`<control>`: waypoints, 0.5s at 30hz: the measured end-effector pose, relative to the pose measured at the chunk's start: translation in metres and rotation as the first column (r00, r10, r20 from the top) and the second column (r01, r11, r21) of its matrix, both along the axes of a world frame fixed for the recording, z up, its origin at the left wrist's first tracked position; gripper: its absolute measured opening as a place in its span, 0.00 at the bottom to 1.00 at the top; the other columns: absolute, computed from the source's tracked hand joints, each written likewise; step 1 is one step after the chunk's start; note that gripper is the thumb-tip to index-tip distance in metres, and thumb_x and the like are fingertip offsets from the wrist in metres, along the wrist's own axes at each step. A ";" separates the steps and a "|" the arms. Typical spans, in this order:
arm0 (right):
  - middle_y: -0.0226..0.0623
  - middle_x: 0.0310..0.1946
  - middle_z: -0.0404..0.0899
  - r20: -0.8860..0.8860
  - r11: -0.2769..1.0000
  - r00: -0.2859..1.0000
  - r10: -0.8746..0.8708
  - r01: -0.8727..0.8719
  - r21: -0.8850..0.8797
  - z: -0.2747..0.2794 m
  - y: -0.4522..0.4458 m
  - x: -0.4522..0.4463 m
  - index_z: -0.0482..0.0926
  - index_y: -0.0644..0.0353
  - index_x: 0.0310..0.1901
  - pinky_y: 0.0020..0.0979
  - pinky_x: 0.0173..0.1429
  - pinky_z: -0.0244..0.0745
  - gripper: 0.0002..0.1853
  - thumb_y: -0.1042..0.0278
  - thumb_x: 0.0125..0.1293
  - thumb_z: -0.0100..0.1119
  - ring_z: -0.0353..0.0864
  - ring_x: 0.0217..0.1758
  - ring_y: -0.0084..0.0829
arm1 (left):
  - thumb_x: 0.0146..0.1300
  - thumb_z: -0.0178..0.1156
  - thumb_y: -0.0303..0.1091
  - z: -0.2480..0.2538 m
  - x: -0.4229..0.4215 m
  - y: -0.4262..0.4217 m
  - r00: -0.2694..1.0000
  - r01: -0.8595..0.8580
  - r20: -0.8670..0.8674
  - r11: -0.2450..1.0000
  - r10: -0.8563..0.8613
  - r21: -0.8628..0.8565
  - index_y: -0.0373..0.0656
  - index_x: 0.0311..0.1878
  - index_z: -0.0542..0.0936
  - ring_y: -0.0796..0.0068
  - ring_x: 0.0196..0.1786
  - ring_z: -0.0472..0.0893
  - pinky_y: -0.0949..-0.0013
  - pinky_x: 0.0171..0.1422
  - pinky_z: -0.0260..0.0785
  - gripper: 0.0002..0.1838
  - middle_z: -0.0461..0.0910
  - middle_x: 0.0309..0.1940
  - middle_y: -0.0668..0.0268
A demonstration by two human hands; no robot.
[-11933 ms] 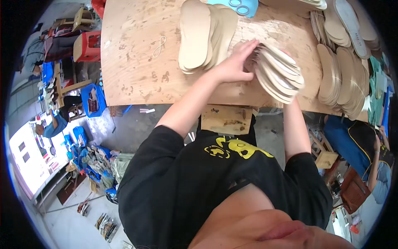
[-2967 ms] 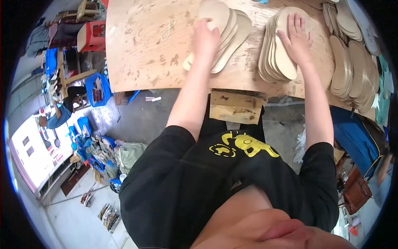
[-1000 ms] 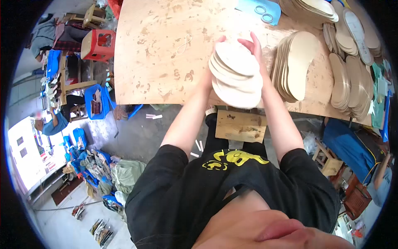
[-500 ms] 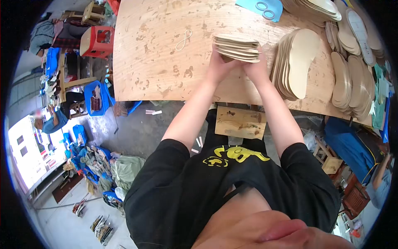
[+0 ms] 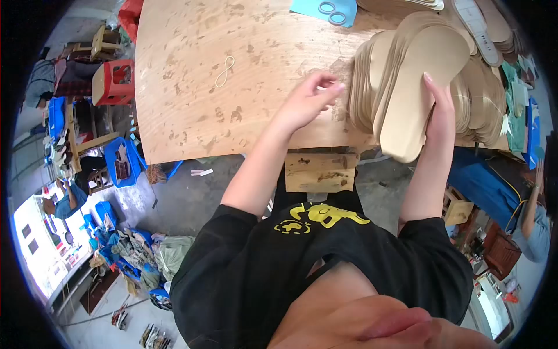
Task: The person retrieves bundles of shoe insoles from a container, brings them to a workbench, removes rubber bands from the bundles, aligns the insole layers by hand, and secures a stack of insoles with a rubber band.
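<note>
My right hand (image 5: 440,110) grips a fanned stack of tan insoles (image 5: 414,87) near its right edge, thumb on the top piece. The stack is tilted, its lower end at the table's front edge. Just behind and left of it stands another stack of insoles (image 5: 365,87) on the wooden table (image 5: 192,104). My left hand (image 5: 314,99) is in the air over the table, left of both stacks, with nothing in it and its fingers loosely curled and apart. A looped cord (image 5: 225,72) lies farther left.
Scissor handles (image 5: 332,13) show on a blue sheet (image 5: 314,7) at the far edge. Bundled insoles (image 5: 482,99) and a pale patterned sole (image 5: 478,29) are at the right. A wooden stool (image 5: 319,171) is below the table's front edge. Other people (image 5: 532,227) sit at both sides.
The insoles held upright between both hands have moved right, beside or onto the standing stack. My left hand has let go, and my right hand now grips a stack there. The view has shifted.
</note>
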State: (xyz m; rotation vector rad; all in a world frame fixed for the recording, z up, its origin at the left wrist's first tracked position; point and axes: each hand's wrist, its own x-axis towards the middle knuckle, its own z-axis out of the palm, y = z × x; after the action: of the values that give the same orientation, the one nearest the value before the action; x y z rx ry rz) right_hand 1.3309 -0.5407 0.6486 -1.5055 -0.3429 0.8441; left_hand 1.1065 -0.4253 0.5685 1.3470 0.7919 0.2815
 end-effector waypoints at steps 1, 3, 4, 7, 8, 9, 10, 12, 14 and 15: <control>0.44 0.50 0.79 0.027 0.999 0.999 -0.030 0.031 -0.029 -0.018 0.002 0.017 0.70 0.66 0.60 0.30 0.54 0.75 0.30 0.59 0.60 0.67 0.80 0.50 0.33 | 0.65 0.59 0.56 -0.012 0.014 -0.001 0.997 0.047 -0.057 0.997 -0.044 0.056 0.31 0.63 0.68 0.71 0.49 0.80 0.69 0.52 0.73 0.37 0.78 0.52 0.54; 0.45 0.51 0.78 0.087 0.993 0.995 0.046 -0.036 -0.111 -0.062 0.007 0.036 0.69 0.67 0.60 0.30 0.55 0.74 0.31 0.57 0.61 0.66 0.79 0.52 0.33 | 0.65 0.59 0.55 -0.037 0.043 -0.008 0.994 -0.026 -0.107 0.993 0.039 0.118 0.30 0.63 0.67 0.65 0.56 0.76 0.65 0.59 0.70 0.37 0.75 0.55 0.50; 0.45 0.51 0.78 0.115 0.986 0.990 0.085 -0.067 -0.151 -0.079 0.009 0.042 0.69 0.68 0.61 0.30 0.56 0.74 0.31 0.56 0.62 0.65 0.78 0.53 0.33 | 0.65 0.59 0.55 -0.048 0.057 -0.009 0.988 -0.061 -0.130 0.987 0.081 0.151 0.29 0.64 0.67 0.63 0.59 0.75 0.63 0.62 0.68 0.38 0.74 0.57 0.47; 0.46 0.52 0.77 0.278 0.995 0.958 0.071 -0.048 -0.087 -0.103 0.019 0.038 0.68 0.69 0.61 0.31 0.56 0.74 0.32 0.55 0.62 0.65 0.78 0.53 0.33 | 0.61 0.62 0.59 -0.065 0.092 -0.010 0.978 -0.172 -0.089 0.970 0.188 0.170 0.28 0.64 0.66 0.52 0.62 0.70 0.58 0.65 0.66 0.43 0.64 0.63 0.39; 0.46 0.53 0.77 0.199 0.992 0.974 0.106 -0.089 -0.092 -0.104 0.019 0.039 0.67 0.69 0.62 0.31 0.56 0.74 0.33 0.57 0.62 0.66 0.78 0.52 0.33 | 0.59 0.63 0.60 -0.068 0.100 -0.011 0.974 -0.152 -0.144 0.976 0.175 0.156 0.28 0.67 0.62 0.49 0.66 0.68 0.58 0.67 0.65 0.46 0.62 0.66 0.40; 0.45 0.53 0.77 0.236 0.988 0.963 0.128 -0.102 -0.119 -0.113 0.019 0.044 0.67 0.69 0.62 0.31 0.56 0.74 0.32 0.59 0.62 0.66 0.78 0.53 0.33 | 0.59 0.63 0.60 -0.073 0.106 -0.011 0.978 -0.150 -0.137 0.987 0.157 0.063 0.29 0.68 0.59 0.49 0.66 0.68 0.57 0.67 0.65 0.48 0.61 0.67 0.40; 0.45 0.52 0.77 0.271 0.983 0.951 0.149 -0.112 -0.149 -0.125 0.019 0.050 0.67 0.69 0.62 0.31 0.57 0.74 0.31 0.60 0.63 0.66 0.78 0.53 0.32 | 0.58 0.64 0.61 -0.079 0.112 -0.010 0.982 -0.143 -0.130 0.989 0.138 -0.032 0.30 0.70 0.56 0.49 0.67 0.67 0.56 0.67 0.66 0.50 0.61 0.67 0.40; 0.45 0.52 0.77 0.220 0.978 0.960 0.171 -0.139 -0.153 -0.131 0.016 0.055 0.68 0.69 0.62 0.31 0.57 0.74 0.30 0.59 0.64 0.65 0.77 0.54 0.32 | 0.61 0.59 0.63 -0.084 0.120 -0.009 0.990 -0.097 -0.124 0.967 0.069 -0.234 0.34 0.71 0.54 0.58 0.65 0.71 0.58 0.62 0.69 0.49 0.68 0.63 0.46; 0.46 0.52 0.77 0.044 0.981 0.984 0.174 -0.169 -0.100 -0.114 0.014 0.049 0.68 0.68 0.62 0.31 0.58 0.74 0.31 0.56 0.64 0.64 0.76 0.56 0.33 | 0.57 0.63 0.64 -0.074 0.118 -0.005 0.994 -0.049 -0.106 0.927 0.010 -0.371 0.36 0.74 0.48 0.52 0.67 0.68 0.49 0.61 0.69 0.56 0.63 0.67 0.44; 0.46 0.53 0.77 0.017 0.981 0.985 0.172 -0.169 -0.099 -0.114 0.013 0.047 0.68 0.68 0.62 0.31 0.58 0.74 0.32 0.55 0.64 0.64 0.76 0.56 0.33 | 0.55 0.65 0.65 -0.070 0.119 -0.003 0.996 -0.025 -0.092 0.900 -0.017 -0.435 0.38 0.75 0.44 0.50 0.68 0.67 0.44 0.60 0.69 0.59 0.60 0.68 0.43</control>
State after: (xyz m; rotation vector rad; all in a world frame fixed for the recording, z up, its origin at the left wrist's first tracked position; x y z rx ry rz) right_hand 1.3775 -0.5274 0.5348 -1.5944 -0.4606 0.9892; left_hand 1.2251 -0.4282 0.4983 0.9382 0.8766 0.0361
